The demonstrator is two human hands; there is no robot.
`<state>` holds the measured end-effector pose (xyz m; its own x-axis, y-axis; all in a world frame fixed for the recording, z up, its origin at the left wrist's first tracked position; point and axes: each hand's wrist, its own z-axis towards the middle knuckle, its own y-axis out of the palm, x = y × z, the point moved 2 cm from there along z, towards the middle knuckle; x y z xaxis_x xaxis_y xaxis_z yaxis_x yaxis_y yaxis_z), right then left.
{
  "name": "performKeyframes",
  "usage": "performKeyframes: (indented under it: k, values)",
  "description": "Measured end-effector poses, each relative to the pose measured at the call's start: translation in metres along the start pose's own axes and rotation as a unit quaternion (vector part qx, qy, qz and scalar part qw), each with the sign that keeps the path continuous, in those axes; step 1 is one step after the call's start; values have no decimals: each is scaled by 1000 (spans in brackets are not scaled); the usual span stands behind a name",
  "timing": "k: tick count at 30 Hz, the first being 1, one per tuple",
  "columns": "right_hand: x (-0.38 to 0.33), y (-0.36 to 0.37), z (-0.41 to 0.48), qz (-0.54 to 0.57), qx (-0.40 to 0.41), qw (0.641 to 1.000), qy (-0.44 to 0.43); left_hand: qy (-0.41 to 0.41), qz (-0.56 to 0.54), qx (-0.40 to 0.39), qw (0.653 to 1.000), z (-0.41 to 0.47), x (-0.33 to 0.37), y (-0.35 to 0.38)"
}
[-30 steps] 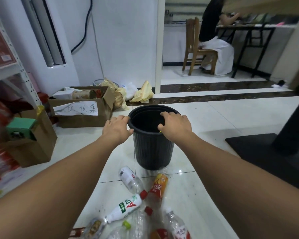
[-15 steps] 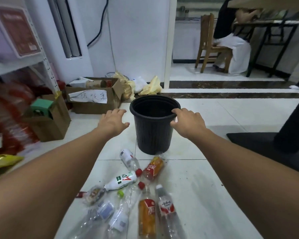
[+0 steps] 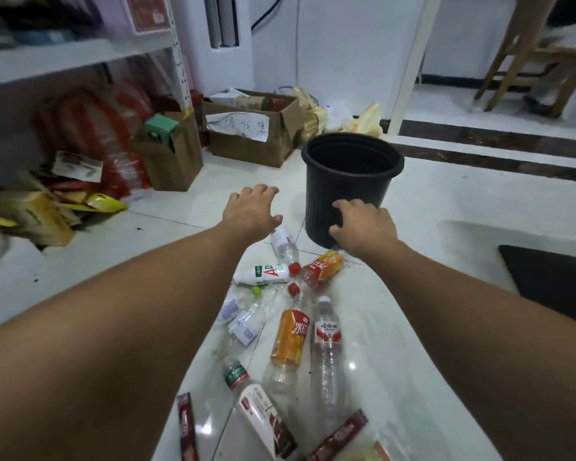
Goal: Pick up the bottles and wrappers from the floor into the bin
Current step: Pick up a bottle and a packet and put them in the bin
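Reaching with left hand (image 3: 251, 209) spread and right hand (image 3: 363, 224) loosely curled, both empty, by the bin (image 3: 350, 181). To gather: bottles (image 3: 291, 337) and wrappers (image 3: 338, 434) heaped on the floor (image 3: 446, 311) just before it. Could tip the light bin with a nudge, or send round bottles rolling.

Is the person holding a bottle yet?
No, the left hand and right hand hold nothing, and the bottles lie on the floor.

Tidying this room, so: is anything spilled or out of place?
Yes. Plastic bottles lie on their sides, scattered over the floor in front of the upright black bin. Dark red wrappers lie among them, nearest the camera. No puddle shows.
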<state>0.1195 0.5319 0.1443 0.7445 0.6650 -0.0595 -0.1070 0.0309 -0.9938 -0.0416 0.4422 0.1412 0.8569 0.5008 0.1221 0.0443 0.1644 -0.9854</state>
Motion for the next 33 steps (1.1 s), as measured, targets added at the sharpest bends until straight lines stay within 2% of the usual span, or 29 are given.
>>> performKeyframes:
  k: [8, 14, 17, 26, 31, 33]
  values:
    - [-48, 20, -18, 8, 17, 999, 42, 43, -5, -14, 999, -14, -38, 23]
    - [-88, 40, -57, 16, 16, 996, 88, 97, -16, -48, 994, -53, -72, 43]
    - [-101, 43, -79, 14, 22, 994, 108, 111, -24, -38, 993, -68, -84, 50]
    - [-113, 33, -160, 10, 19, 981, 191, 203, -63, -47, 976, -136, -62, 70]
    - [-107, 47, -186, 6, 21, 981, 192, 185, -75, -17, 980, -148, -59, 74]
    - [-106, 65, -207, 1, 10, 983, 182, 169, -61, -32, 983, -160, -57, 86]
